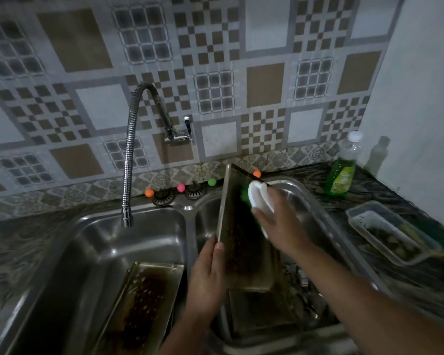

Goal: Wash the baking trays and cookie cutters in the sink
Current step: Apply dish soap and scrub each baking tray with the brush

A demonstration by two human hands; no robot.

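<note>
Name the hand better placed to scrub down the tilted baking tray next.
Right. The right hand already grips the white scrub brush against the baking tray, while the left hand steadies the tray's edge.

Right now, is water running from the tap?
Off, it seems: no stream below the faucet spout, which hangs over the left basin.

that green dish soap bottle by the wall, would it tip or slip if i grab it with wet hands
The dish soap bottle is tall and narrow and stands upright on the counter, so a sideways nudge would probably tip it. Green liquid fills only its lower part, which likely steadies it. Its smooth clear plastic looks slippery for a wet hand, and probably gives a little when squeezed.
</note>
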